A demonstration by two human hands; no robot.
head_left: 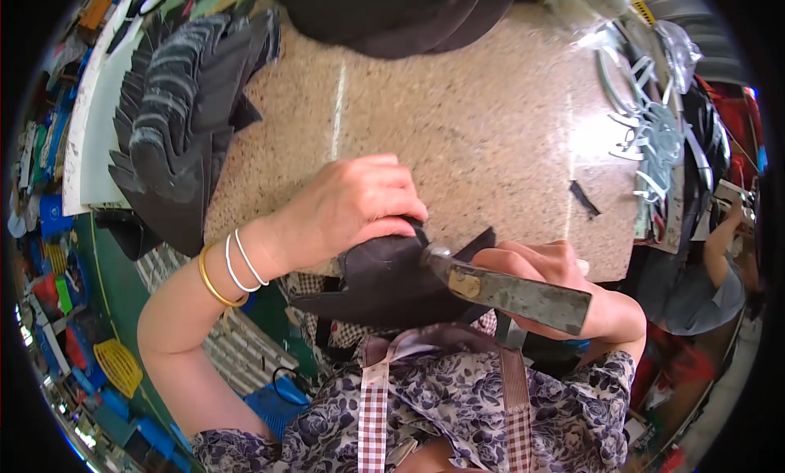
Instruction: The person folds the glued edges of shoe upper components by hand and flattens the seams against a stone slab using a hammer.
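Observation:
A black sheet-like piece (384,289), perhaps leather or a shoe upper, lies at the near edge of the speckled stone tabletop (458,138) and hangs over it toward me. My left hand (360,199) is closed over the piece's far edge, fingers curled and pressing on it. Closed round a hammer (531,297), my right hand (531,264) is just right of the piece. The hammer's grey metal head slants across in front of that hand, its rounded face close to the piece near my left fingertips. Whether the face touches is unclear. Most of the handle is hidden.
A fanned stack of black cut pieces (168,105) covers the table's left side. Dark rounded sheets (392,19) lie at the far edge. Pale strips (654,138) gather at the right, near a small black scrap (585,197). Another person (695,289) is beyond the right edge.

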